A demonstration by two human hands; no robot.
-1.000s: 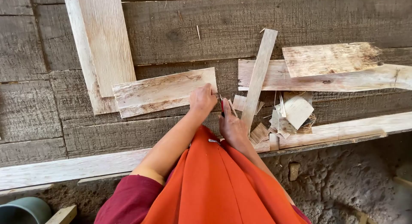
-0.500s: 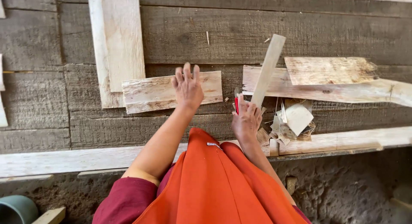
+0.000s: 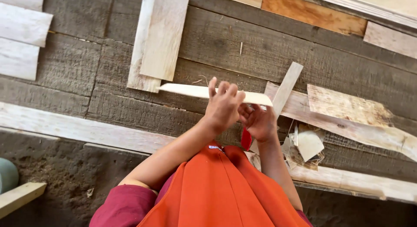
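Head view, from the bottom of the frame upward: an orange garment with dark red sleeves fills the lower centre, and both forearms rise from it to the middle of the picture. There the left hand (image 3: 223, 106) closes its fingers over a thin pale wood board (image 3: 191, 91), lifted off the planks and seen almost edge-on, running from centre left to just right of centre. The right hand (image 3: 260, 121) sits under the board's right end and grips a red-handled tool (image 3: 246, 139); its blade is hidden.

The board looks light, stiff and rough-sawn, thin enough to split along the grain, so I judge a hold near its middle or across both long edges safest.

At the far left edge a round grey-green container (image 3: 8, 175) shows only partly; its contents cannot be seen. Right of the hands lies a heap of wood offcuts (image 3: 306, 144). Further up, more pale boards (image 3: 158, 40) lie on the dark weathered plank surface (image 3: 243, 53).
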